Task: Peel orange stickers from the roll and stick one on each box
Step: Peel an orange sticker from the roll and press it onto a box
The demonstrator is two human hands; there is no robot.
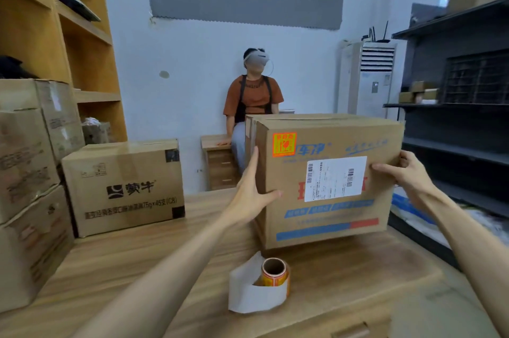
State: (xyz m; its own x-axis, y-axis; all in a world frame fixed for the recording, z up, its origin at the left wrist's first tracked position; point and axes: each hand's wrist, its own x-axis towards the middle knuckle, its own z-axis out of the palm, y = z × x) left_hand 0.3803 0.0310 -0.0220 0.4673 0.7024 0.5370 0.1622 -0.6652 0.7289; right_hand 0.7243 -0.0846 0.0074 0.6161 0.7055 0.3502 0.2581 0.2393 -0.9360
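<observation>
Box [325, 139], centre right: an orange sticker [284, 144] sits at the upper left of its front, beside blue characters 车净. The small print on the white barcode label [335, 178] is unreadable. The carton [124, 167] at left reads 蒙牛, 75g×45支 (C8). The sticker roll [275, 274], lower centre, stands on the worktop [137, 263], its white backing strip curling forward. Left hand [249, 194]: grip spread, fingers flat on the box's left side, thumb on the front. Right hand [402, 172]: grip wrapped round the right edge.
</observation>
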